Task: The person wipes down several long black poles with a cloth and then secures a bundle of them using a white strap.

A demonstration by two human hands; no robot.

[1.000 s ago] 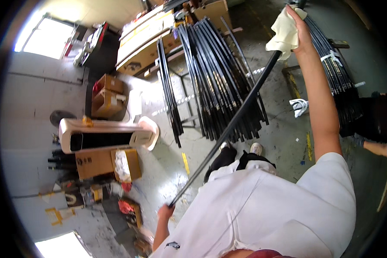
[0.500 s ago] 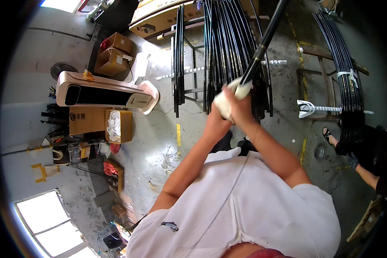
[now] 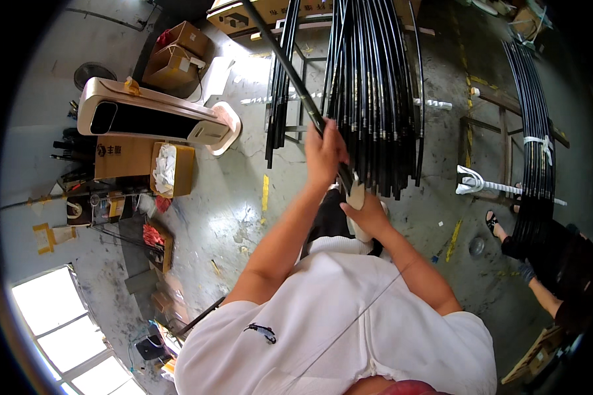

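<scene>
In front of the racked poles point(image 3: 369, 99), the slanting black pole point(image 3: 302, 91), gripped by the left hand point(image 3: 326, 155), should be kept steady; the pale cloth point(image 3: 356, 196) (pinched in the right hand point(image 3: 368, 214), lower down) should be pressed evenly along it.

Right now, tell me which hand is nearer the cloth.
Right: the right hand holds the cloth; the left hand grips the pole higher in view, off the cloth.

The long, slender black rod point(image 3: 290, 71) contrasts with the soft cream cloth point(image 3: 356, 196). Thin, glossy black racked rods point(image 3: 369, 85) bear pale gold flecks. Yellow stripes point(image 3: 265, 191) mark the grey concrete floor point(image 3: 415, 224); the fabric shirt point(image 3: 336, 303) is white.
</scene>
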